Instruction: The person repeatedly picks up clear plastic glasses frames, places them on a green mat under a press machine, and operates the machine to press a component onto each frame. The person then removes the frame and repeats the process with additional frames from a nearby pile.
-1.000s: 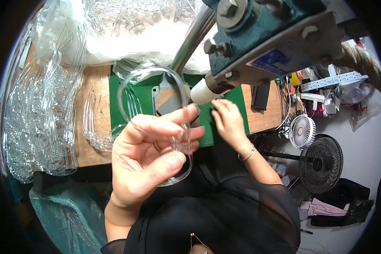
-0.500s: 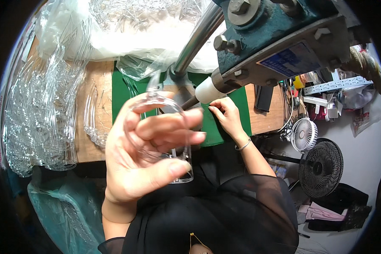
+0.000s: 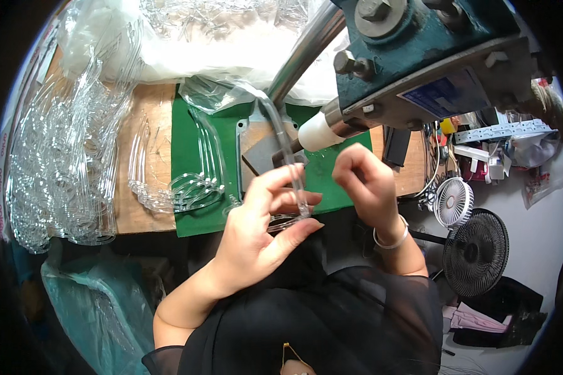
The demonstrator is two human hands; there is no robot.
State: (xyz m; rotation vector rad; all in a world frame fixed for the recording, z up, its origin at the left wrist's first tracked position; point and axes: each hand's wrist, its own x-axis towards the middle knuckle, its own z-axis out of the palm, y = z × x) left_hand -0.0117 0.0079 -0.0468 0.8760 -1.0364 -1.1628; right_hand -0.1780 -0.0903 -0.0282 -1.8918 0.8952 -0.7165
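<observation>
My left hand is closed around a pair of clear plastic glasses frames in front of the press. One long temple arm sticks up past my fingers toward the far side; my palm and fingers hide part of the rims. To the right, my right hand is raised over the mat's edge, with fingers curled and fingertips pinched together. Whether something small sits in that pinch cannot be made out. Several similar clear frames lie nested on the green mat, left of the press's metal base plate.
A green press with a white-sleeved ram overhangs the mat. A big heap of clear frames covers the table's left side. Plastic bags lie at the back. A phone and two fans are at right.
My left hand has lowered and moved right with the glasses frames, which have turned so a temple arm points away. My right hand has lifted off the mat and come nearer, fingers curled.
</observation>
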